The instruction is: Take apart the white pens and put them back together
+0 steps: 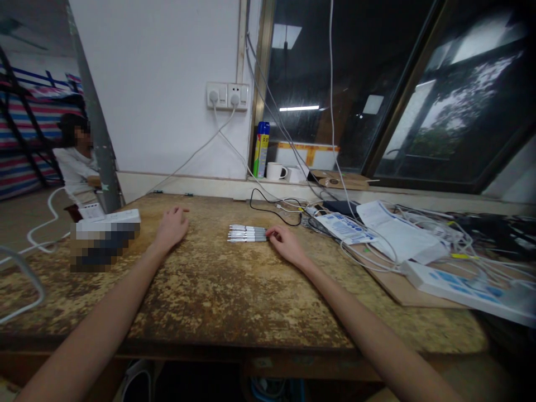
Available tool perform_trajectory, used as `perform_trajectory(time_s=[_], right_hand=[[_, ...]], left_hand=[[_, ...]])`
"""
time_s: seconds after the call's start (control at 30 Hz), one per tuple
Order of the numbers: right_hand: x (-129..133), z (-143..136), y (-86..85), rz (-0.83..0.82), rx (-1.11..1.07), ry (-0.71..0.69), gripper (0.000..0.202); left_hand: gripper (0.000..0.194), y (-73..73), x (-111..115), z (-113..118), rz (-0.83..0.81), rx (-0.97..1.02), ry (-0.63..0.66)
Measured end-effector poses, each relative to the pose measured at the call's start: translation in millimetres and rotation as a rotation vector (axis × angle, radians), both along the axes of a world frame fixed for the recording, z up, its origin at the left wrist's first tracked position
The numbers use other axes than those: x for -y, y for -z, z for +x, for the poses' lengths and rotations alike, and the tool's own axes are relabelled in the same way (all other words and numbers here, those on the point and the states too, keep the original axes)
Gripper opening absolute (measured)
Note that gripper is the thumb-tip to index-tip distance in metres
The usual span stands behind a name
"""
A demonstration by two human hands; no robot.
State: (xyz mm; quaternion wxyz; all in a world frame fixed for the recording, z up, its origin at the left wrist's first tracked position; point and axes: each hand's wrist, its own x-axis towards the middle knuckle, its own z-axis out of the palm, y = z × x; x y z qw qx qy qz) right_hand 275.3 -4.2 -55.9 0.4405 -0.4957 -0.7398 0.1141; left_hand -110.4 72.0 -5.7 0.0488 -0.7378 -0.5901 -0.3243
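Note:
Several white-and-grey pens (pixel 247 234) lie side by side in a compact row on the worn wooden table, pointing left to right. At their right end is my right hand (pixel 285 243), fingers bent and thumb close to the index finger, closed on the end of a pen. Exactly which pen it grips is hard to make out. My left hand (pixel 172 228) rests on the tabletop left of the row, apart from the pens. It holds nothing, and its fingers are loosely extended.
On the right are cables, a white plastic package (pixel 393 229) and a white box (pixel 464 287). A white mug (pixel 276 171) and a spray can (pixel 262 151) stand on the windowsill. A blurred dark object (pixel 104 245) lies at left; a seated person (pixel 77 162) is beyond.

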Motion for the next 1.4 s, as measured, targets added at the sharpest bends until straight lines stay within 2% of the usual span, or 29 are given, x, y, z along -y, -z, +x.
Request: perform_trajectory(time_s=[0.13, 0.3, 0.37, 0.7, 0.97, 1.2, 1.4], right_hand=[[4, -3, -1.6, 0.035, 0.099, -0.015, 0.015], [7, -3, -3.0, 0.049, 0.15, -0.039, 0.011], [7, -4, -3.0, 0.061, 0.162, -0.052, 0.011], [5, -1, -0.3, 0.075, 0.249, -0.059, 0.012], [3, -1, 0.4, 0.132, 0.267, -0.051, 0.013], [15, -12, -7.7, 0.076, 0.229, -0.047, 0.012], [27, -25, -15.2, 0.042, 0.177, -0.088, 0.015]], left_hand=[[0.039, -1.2, 6, 30, 0.004, -0.056, 0.324], [0.034, 2.0, 25, 65, 0.014, -0.067, 0.601], [0.034, 3.0, 31, 74, 0.007, -0.08, 0.665], [0.031, 7.8, 50, 99, -0.061, -0.149, 0.795], [0.025, 11.5, 52, 106, 0.017, -0.238, 0.781], [0.019, 5.9, 60, 108, 0.049, -0.317, 0.741], [0.021, 3.2, 63, 111, 0.065, -0.232, 0.788]])
